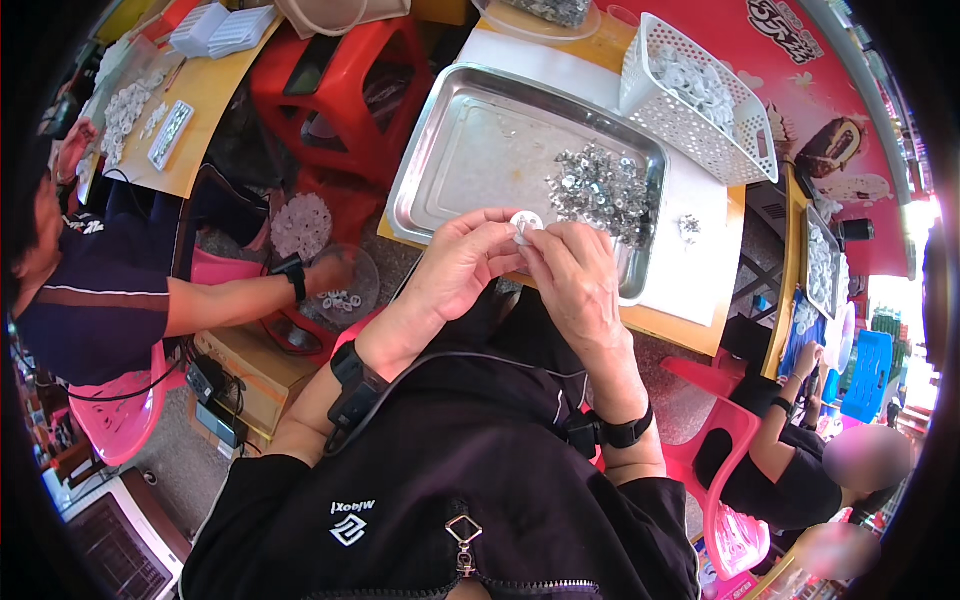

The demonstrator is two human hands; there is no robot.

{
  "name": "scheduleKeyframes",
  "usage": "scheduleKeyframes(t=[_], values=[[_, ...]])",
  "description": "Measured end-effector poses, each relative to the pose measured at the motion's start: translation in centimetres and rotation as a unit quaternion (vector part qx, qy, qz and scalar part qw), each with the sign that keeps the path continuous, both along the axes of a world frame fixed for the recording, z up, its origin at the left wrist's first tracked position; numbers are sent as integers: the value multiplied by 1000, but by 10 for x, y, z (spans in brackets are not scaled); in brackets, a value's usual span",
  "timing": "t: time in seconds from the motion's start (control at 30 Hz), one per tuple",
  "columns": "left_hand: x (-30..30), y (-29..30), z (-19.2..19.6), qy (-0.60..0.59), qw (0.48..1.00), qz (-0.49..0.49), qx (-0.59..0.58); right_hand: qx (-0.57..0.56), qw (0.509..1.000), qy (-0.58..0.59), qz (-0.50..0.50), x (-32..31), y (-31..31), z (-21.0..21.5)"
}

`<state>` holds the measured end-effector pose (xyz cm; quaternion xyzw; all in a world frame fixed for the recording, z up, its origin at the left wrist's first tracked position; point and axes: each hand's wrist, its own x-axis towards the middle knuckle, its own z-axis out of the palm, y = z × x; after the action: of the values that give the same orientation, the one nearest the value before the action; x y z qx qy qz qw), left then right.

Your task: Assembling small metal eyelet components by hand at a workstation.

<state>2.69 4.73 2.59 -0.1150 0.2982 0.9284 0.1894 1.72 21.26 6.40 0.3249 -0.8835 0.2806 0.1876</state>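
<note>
My left hand (452, 268) and my right hand (580, 280) meet over the near edge of a shallow metal tray (480, 150). Between their fingertips is a small round white plastic piece (525, 224) with a slender metal bit on its face. The thumb and fingers of both hands pinch it; exactly what the right fingertips press on is partly hidden. Beyond my right hand, a heap of small shiny metal parts (600, 185) lies in the right part of the tray.
Right of the tray, a white perforated basket (665, 108) holds white plastic pieces; a few metal bits (690, 228) lie nearby. A red stool (310, 95) stands far left. At left a co-worker's arm (225, 300) reaches toward a clear bowl (350, 280). Another person (770, 460) sits at right.
</note>
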Motion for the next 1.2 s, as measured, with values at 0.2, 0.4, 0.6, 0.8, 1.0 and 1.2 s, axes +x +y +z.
scheduleKeyframes(t=[0.2,0.4,0.6,0.8,1.0,1.2], values=[[1,4,-5,31,998,19,-49,18,999,38,25,-1,-3,-6],[0,8,-10,32,994,34,-95,35,998,33,34,-1,0,-9],[0,7,-12,39,991,43,-121,-1,1000,17,14,0,-5,-12],[1,7,-7,31,997,-11,-67,23,998,51,-15,1,3,-6],[1,-2,-5,60,995,-51,67,28,996,80,-5,1,3,6],[3,0,-11,58,984,-33,166,28,996,82,5,1,-3,12]])
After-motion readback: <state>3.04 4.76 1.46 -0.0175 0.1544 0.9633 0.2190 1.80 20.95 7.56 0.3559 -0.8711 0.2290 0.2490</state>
